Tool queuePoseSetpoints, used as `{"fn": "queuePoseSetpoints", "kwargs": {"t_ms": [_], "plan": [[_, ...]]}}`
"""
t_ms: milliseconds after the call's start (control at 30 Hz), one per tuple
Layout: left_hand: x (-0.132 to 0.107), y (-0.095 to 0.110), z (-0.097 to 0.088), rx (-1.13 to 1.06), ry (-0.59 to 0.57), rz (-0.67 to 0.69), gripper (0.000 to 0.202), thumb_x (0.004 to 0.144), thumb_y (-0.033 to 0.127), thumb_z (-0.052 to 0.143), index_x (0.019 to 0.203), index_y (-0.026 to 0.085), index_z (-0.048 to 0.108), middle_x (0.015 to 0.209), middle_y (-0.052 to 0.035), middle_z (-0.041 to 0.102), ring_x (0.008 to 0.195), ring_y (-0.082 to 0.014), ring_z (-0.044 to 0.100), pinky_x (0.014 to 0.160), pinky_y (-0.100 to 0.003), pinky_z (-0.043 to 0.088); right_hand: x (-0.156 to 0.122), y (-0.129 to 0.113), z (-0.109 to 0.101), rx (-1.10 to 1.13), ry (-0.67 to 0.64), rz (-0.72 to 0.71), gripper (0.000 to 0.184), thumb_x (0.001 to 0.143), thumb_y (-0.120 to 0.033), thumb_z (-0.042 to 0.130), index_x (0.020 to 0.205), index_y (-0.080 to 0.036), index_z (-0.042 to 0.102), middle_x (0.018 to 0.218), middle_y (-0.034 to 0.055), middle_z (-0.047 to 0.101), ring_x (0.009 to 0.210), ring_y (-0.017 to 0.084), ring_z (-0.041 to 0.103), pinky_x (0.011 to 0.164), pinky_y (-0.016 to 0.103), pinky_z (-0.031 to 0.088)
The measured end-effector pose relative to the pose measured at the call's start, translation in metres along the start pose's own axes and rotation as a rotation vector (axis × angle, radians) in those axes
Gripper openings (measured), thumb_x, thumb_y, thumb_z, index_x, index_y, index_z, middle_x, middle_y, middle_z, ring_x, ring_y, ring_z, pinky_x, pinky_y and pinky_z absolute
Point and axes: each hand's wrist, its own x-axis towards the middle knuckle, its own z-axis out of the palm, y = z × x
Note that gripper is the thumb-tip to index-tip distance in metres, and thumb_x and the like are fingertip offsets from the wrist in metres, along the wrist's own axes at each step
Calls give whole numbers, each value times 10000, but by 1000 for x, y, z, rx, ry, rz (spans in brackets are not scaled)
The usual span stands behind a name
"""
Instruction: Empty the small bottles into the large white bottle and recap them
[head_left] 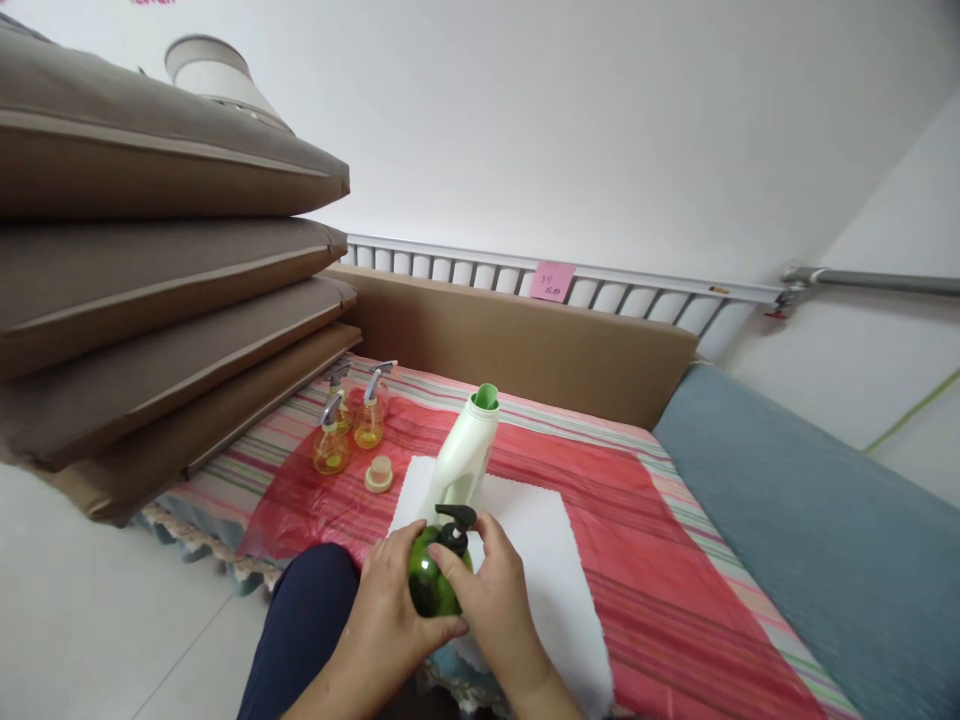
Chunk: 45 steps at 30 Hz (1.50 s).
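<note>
My left hand (394,590) is wrapped round a green pump bottle (429,575) held near the front edge of the cloth. With thumb and fingers, my right hand (495,580) grips the black pump head (454,530) at the bottle's neck. Just behind stands a tall pale-green jug (466,455), uncapped, with a green spout insert (487,396) in its mouth. Under it lies a white sheet (559,545). A round cream cap (379,474) rests to the left of the jug.
Several small spray bottles with yellow liquid (331,452) stand at the left on a red plastic sheet (570,450) over a striped cloth. Stacked brown cushions (165,260) rise at left. A radiator (450,270) and a blue-grey cushion (810,530) bound the back and right.
</note>
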Motion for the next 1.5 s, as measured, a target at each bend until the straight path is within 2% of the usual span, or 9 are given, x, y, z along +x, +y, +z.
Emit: {"fn": "queuePoseSetpoints", "kwargs": {"t_ms": [233, 367, 533, 667, 833, 1033, 1167, 1333, 1500], "plan": [[3, 0, -2, 1, 0, -17, 841, 502, 281, 802, 1245, 154, 430, 1239, -156, 551, 1140, -327, 520, 974, -524, 404, 8, 5, -20, 372, -357, -38, 367, 799, -234, 557, 1166, -210, 559, 1182, 53, 602, 1125, 227, 523, 1002, 384, 355], [3, -5, 1, 8, 21, 24, 825, 499, 328, 804, 1228, 160, 456, 1193, -148, 596, 1104, -331, 560, 943, -515, 445, 5, 4, -18, 353, -268, -36, 329, 761, -180, 582, 1088, -203, 609, 1114, 43, 630, 1088, 228, 540, 992, 366, 358], [6, -30, 9, 35, 67, 111, 777, 544, 443, 778, 1203, 173, 467, 1138, -139, 636, 1035, -333, 613, 874, -487, 505, -7, 0, -3, 198, -61, -17, 305, 727, -146, 583, 1031, -174, 585, 1013, 57, 618, 988, 223, 557, 894, 342, 418], [12, -46, 15, 46, 63, 144, 751, 567, 470, 757, 1200, 185, 471, 1114, -129, 657, 989, -323, 644, 826, -455, 541, -11, 5, 6, 94, 22, -12, 311, 713, -132, 572, 1022, -168, 555, 1031, 79, 605, 991, 242, 553, 881, 363, 422], [6, -35, 16, 76, 89, 162, 718, 547, 427, 763, 1158, 147, 509, 1062, -140, 680, 954, -312, 662, 794, -425, 560, -14, 15, 9, 101, 11, -17, 279, 767, -184, 538, 1046, -182, 537, 1010, 68, 613, 967, 224, 568, 853, 336, 438], [-2, -20, 22, 131, 143, 57, 756, 532, 393, 768, 1187, 116, 510, 1117, -178, 648, 1013, -330, 630, 858, -480, 521, -8, 27, 9, 118, -98, 11, 326, 778, -252, 552, 1093, -173, 526, 1057, 73, 611, 1004, 221, 562, 897, 336, 420], [-6, -30, 26, 118, 117, 99, 833, 539, 466, 783, 1235, 121, 484, 1168, -193, 623, 1059, -346, 608, 875, -497, 512, -5, 31, 4, 153, -118, 68, 345, 726, -206, 585, 1067, -168, 552, 1045, 65, 624, 990, 222, 570, 893, 336, 421], [-4, -49, 33, -48, -6, 254, 872, 552, 465, 800, 1306, 223, 434, 1223, -130, 618, 1073, -323, 613, 864, -415, 540, -6, 28, -9, 259, -110, 114, 342, 693, -136, 597, 1032, -184, 593, 977, 19, 646, 940, 192, 585, 852, 291, 438], [0, -55, 42, -126, -75, 220, 890, 588, 383, 791, 1355, 225, 369, 1296, -137, 561, 1157, -338, 551, 933, -450, 496, -7, 27, -12, 256, -84, 136, 345, 681, -126, 599, 1021, -182, 601, 969, 21, 651, 931, 202, 588, 857, 311, 442]]}}
